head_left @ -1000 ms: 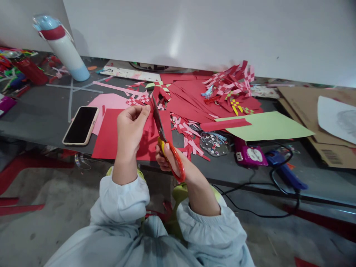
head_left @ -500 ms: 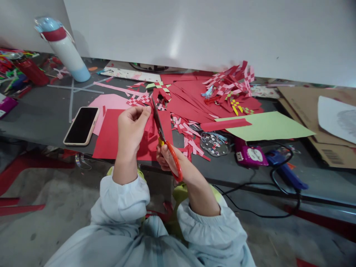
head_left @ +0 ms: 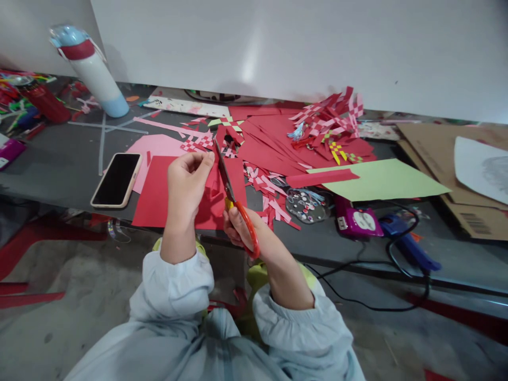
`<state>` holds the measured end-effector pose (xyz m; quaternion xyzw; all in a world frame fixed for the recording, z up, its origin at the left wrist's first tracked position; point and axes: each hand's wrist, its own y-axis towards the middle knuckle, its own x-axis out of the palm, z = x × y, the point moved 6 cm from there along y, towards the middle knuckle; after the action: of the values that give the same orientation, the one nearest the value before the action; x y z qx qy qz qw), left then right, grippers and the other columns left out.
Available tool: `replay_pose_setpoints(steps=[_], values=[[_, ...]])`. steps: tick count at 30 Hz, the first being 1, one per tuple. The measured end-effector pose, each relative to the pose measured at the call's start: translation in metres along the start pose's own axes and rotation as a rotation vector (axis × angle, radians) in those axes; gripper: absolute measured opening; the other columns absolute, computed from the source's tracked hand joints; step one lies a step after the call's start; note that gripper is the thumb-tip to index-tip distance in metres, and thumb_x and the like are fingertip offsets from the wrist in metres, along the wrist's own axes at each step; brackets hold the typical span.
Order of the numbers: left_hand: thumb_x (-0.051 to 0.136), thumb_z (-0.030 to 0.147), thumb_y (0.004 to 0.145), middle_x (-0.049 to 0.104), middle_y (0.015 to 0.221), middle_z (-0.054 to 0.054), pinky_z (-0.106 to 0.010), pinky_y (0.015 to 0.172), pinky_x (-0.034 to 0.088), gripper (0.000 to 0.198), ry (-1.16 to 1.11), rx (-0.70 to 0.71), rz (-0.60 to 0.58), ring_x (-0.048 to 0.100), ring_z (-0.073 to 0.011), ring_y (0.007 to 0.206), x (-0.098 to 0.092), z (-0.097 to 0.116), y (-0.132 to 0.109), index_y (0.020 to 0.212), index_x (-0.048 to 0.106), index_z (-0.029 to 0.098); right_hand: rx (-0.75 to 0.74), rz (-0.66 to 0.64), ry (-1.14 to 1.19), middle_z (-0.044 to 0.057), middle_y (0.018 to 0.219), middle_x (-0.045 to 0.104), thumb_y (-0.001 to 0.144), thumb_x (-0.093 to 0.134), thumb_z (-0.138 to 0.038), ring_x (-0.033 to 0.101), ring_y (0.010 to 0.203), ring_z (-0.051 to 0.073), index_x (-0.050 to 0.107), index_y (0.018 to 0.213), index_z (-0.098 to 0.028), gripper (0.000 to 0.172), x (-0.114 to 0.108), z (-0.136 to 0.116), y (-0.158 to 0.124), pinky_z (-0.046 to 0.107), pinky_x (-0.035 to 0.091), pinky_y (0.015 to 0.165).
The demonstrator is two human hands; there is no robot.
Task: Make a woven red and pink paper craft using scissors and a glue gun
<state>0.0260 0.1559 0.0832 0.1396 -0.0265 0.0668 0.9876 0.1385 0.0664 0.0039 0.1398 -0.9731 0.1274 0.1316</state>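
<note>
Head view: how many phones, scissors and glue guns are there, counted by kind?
Phone: 1
Scissors: 1 pair, in the right hand
Glue gun: 1
Total: 3

No wording here can be made out. At three o'clock the cardboard [head_left: 428, 143] carries a barcode [head_left: 475, 224], its digits too small; at four o'clock the purple gadget [head_left: 347, 225] has a blurred white label [head_left: 364, 220].

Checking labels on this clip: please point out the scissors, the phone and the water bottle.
scissors [head_left: 224, 172], head view, on the grey blade.
phone [head_left: 116, 179], head view, middle of the dark screen.
water bottle [head_left: 97, 74], head view, on the white body.
</note>
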Motion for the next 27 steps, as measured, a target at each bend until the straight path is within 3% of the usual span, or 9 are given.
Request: replay_pose_setpoints(steps=[4, 13, 24, 27], values=[[0.076, 0.032, 0.074, 0.067, 0.067, 0.000, -0.022, 0.065, 0.047, 0.018, 0.016, -0.002, 0.001, 0.058, -0.0099, 0.065, 0.0000, 0.0001, -0.0001, 0.068, 0.069, 0.017, -0.012, 0.021, -0.107, -0.010, 0.048, 0.029, 0.084, 0.046, -0.072, 0.032, 0.038, 0.006, 0.038, 0.072, -0.023, 0.051, -0.0002, -0.0058, -0.0011, 0.019, 0.027, 0.036], [0.075, 0.035, 0.074, 0.067, 0.067, 0.000, -0.022, 0.063, 0.047, 0.019, 0.048, -0.018, -0.007, 0.057, -0.0104, 0.064, 0.0003, -0.0028, 0.0001, 0.068, 0.069, 0.018, 0.016, 0.039, -0.200, -0.007, 0.048, 0.045, 0.083, 0.045, -0.074, 0.040, 0.035, 0.006, 0.042, 0.072, -0.022, 0.054, -0.0013, -0.0062, -0.0038, 0.018, 0.030, 0.032], [0.075, 0.035, 0.076, 0.068, 0.067, -0.001, -0.023, 0.061, 0.046, 0.020, 0.114, -0.007, -0.022, 0.059, -0.0111, 0.063, 0.0000, -0.0035, 0.0007, 0.069, 0.069, 0.017, 0.063, 0.010, -0.289, -0.006, 0.044, 0.045, 0.082, 0.037, -0.079, 0.042, 0.032, 0.008, 0.043, 0.068, -0.021, 0.060, 0.0012, -0.0087, -0.0048, 0.020, 0.033, 0.031], [0.076, 0.036, 0.074, 0.068, 0.067, -0.002, -0.023, 0.061, 0.046, 0.022, 0.127, -0.010, -0.034, 0.060, -0.0115, 0.063, 0.0007, -0.0047, 0.0005, 0.069, 0.068, 0.017, 0.089, 0.066, -0.244, -0.005, 0.042, 0.044, 0.080, 0.036, -0.082, 0.042, 0.031, 0.008, 0.044, 0.066, -0.021, 0.063, -0.0046, -0.0051, -0.0020, 0.020, 0.033, 0.031]])
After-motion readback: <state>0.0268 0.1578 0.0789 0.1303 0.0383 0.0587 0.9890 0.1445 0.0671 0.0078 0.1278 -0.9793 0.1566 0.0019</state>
